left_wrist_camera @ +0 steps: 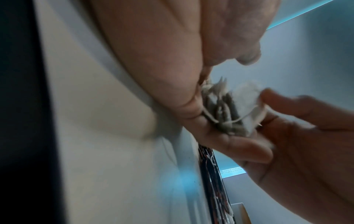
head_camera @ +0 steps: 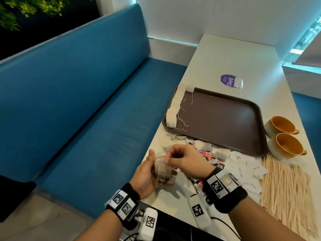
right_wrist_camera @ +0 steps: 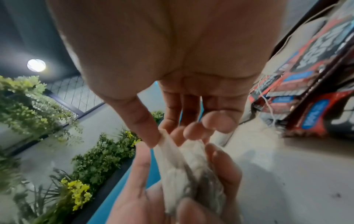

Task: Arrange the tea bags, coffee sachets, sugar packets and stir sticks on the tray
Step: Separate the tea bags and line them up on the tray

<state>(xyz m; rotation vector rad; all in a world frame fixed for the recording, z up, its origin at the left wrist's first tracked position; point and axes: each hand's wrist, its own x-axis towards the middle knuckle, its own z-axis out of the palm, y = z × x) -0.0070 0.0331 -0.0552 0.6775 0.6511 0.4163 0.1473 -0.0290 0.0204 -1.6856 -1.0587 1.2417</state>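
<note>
My left hand [head_camera: 152,173] holds a small stack of beige tea bags [head_camera: 162,170] near the table's front left edge, palm up, fingers curled under them. My right hand [head_camera: 175,158] pinches the top of that stack between thumb and forefinger; the pinched tea bags [right_wrist_camera: 172,153] show close up in the right wrist view. The stack [left_wrist_camera: 229,110] appears edge-on in the left wrist view. A brown tray [head_camera: 225,119] lies beyond, with a row of tea bags [head_camera: 175,105] along its left rim. Loose tea bags [head_camera: 202,146], red coffee sachets [head_camera: 212,158], white sugar packets [head_camera: 243,167] and wooden stir sticks [head_camera: 284,192] lie on the table.
Two orange-lined cups [head_camera: 284,136] stand right of the tray. A purple sticker and a clear holder [head_camera: 231,81] sit behind the tray. A blue bench [head_camera: 78,110] runs along the table's left side. White tagged devices [head_camera: 198,210] rest at the front table edge.
</note>
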